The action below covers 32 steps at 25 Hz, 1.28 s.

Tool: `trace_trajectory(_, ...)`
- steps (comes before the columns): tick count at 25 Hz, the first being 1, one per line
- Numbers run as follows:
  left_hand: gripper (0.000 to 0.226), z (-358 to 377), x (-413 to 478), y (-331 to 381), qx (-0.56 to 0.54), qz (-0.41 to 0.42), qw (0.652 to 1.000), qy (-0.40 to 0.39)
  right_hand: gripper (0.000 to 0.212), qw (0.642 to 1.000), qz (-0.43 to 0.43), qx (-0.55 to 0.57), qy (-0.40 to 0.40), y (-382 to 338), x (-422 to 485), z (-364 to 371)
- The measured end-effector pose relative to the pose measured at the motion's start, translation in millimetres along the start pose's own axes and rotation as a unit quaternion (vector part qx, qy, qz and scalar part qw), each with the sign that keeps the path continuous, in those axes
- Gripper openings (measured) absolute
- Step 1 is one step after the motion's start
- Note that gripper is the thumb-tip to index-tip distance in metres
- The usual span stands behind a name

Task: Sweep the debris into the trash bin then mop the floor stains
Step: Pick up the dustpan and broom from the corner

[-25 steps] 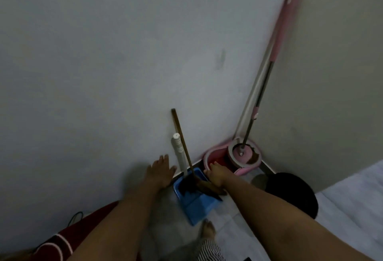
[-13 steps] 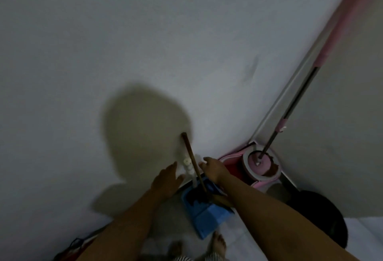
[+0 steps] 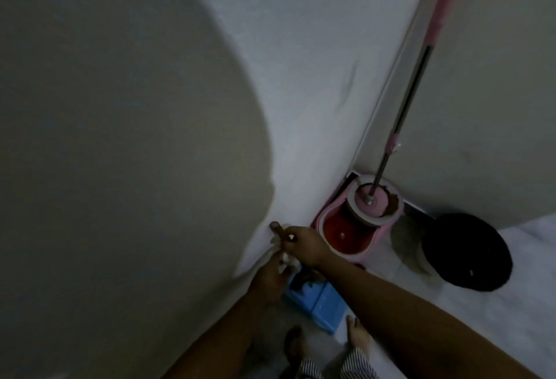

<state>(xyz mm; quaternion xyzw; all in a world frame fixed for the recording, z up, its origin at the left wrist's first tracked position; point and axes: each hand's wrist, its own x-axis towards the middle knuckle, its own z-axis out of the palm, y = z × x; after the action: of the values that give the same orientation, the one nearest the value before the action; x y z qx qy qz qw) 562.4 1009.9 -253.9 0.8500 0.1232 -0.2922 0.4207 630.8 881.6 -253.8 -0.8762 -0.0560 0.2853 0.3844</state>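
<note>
2 grey walls meet in a corner; pale floor lies open to the right. The pink mop bucket fills the corner, with the black trash bin beside it and the blue dustpan by the wall. The right hand grips the broom handle. I cannot tell the left hand's grip.

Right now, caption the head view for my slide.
Right hand grips the broom handle, left hand at the blue dustpan, beside the pink mop bucket.

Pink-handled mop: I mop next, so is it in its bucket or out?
In: the pink-handled mop stands head-down in the pink spin bucket, pole leaning into the corner.
</note>
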Motion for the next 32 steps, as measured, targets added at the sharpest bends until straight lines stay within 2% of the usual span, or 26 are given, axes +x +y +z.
trace_trajectory(2, 0.046, -3.8, 6.4, -0.8, 0.006, 0.007, 1.000, -0.016, 0.011, 0.998, 0.028, 0.062, 0.015, 8.2, -11.0, -1.5)
trace_trajectory(3, 0.041, -5.1, 10.3, 0.9, -0.004, 0.013, 0.999, -0.031, 0.007, 0.990, 0.050, 0.129, 0.020, 13.3, -18.4, -5.1)
trace_trajectory(5, 0.034, -1.8, 14.6, 0.9, -0.017, 0.018, 0.999, -0.041, 0.009, 0.951, 0.104, 0.290, 0.004, 24.2, -39.3, -15.9)
trace_trajectory(6, 0.034, 0.1, 16.3, 0.5, -0.018, 0.010, 0.999, -0.035, 0.017, 0.914, 0.138, 0.381, -0.021, 30.3, -51.4, -21.1)
trace_trajectory(7, 0.033, 3.1, 18.1, 1.1, -0.017, 0.001, 1.000, -0.020, 0.024, 0.860, 0.170, 0.479, -0.050, 38.1, -63.4, -25.1)
trace_trajectory(9, 0.029, 8.0, 23.8, 7.2, -0.028, -0.020, 0.999, 0.006, 0.031, 0.727, 0.214, 0.649, -0.068, 57.7, -84.9, -28.7)
trace_trajectory(10, 0.031, 8.2, 27.8, 11.3, -0.051, -0.057, 0.997, 0.008, 0.030, 0.674, 0.230, 0.700, -0.052, 66.1, -94.1, -27.3)
trace_trajectory(11, 0.035, 5.7, 32.3, 16.5, -0.090, -0.115, 0.989, -0.010, 0.026, 0.640, 0.246, 0.728, -0.023, 73.1, -101.4, -24.4)
trace_trajectory(13, 0.048, 1.4, 43.5, 27.7, -0.183, -0.232, 0.952, -0.079, 0.016, 0.585, 0.293, 0.755, 0.042, 84.9, -112.4, -18.5)
trace_trajectory(14, 0.051, 0.3, 49.7, 32.4, -0.201, -0.262, 0.938, -0.108, 0.015, 0.557, 0.318, 0.764, 0.066, 90.1, -116.4, -16.5)
trace_trajectory(15, 0.050, 1.6, 54.9, 37.0, -0.179, -0.269, 0.938, -0.125, 0.018, 0.532, 0.343, 0.770, 0.082, 96.0, -120.5, -16.0)
trace_trajectory(18, 0.042, 13.4, 61.5, 47.8, -0.038, -0.278, 0.949, -0.144, 0.029, 0.502, 0.406, 0.758, 0.095, 117.8, -141.0, -17.3)
trace_trajectory(21, 0.037, 31.1, 60.5, 47.4, 0.034, -0.324, 0.929, -0.178, 0.032, 0.494, 0.437, 0.749, 0.066, 143.9, -171.5, -18.2)
trace_trajectory(24, 0.018, 71.9, 46.2, 40.2, 0.101, -0.309, 0.916, -0.236, 0.038, 0.447, 0.446, 0.775, 0.015, 177.2, -205.1, -14.9)
trace_trajectory(27, 0.028, 112.3, 19.8, 29.4, 0.057, -0.326, 0.916, -0.228, 0.041, 0.411, 0.456, 0.790, -0.002, 201.7, -236.6, -14.5)
trace_trajectory(30, 0.033, 142.7, -5.9, 26.3, -0.017, -0.398, 0.890, -0.221, 0.033, 0.377, 0.444, 0.812, 0.031, 215.3, -272.5, -27.5)
trace_trajectory(32, 0.041, 161.1, -18.9, 39.1, 0.004, -0.361, 0.899, -0.247, 0.028, 0.365, 0.434, 0.822, 0.052, 220.7, -301.2, -43.7)
